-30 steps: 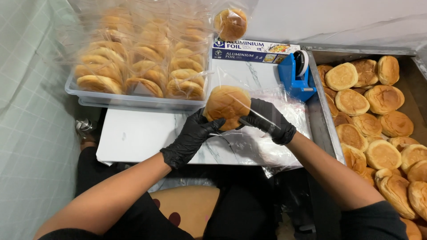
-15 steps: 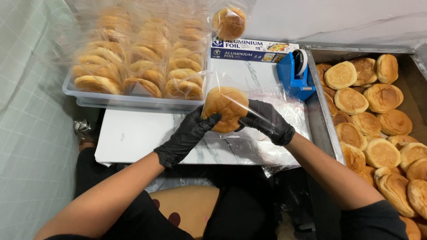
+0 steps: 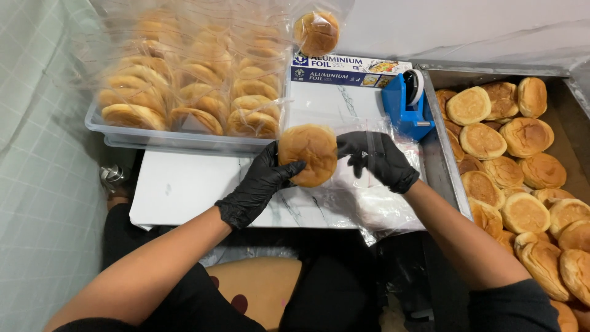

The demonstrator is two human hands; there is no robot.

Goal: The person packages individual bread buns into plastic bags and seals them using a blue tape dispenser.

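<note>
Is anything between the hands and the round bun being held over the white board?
Nothing visible. The left hand already grips the round golden bun, and the right hand pinches thin clear plastic film right beside it.

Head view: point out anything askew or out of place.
One bagged bun sits alone behind the clear bin of stacked bagged buns, apart from the rest. Otherwise nothing looks spilled or damaged.

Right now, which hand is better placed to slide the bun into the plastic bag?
Probably the left hand: it already grips the bun. The right hand rests on the clear bags beside it.
</note>
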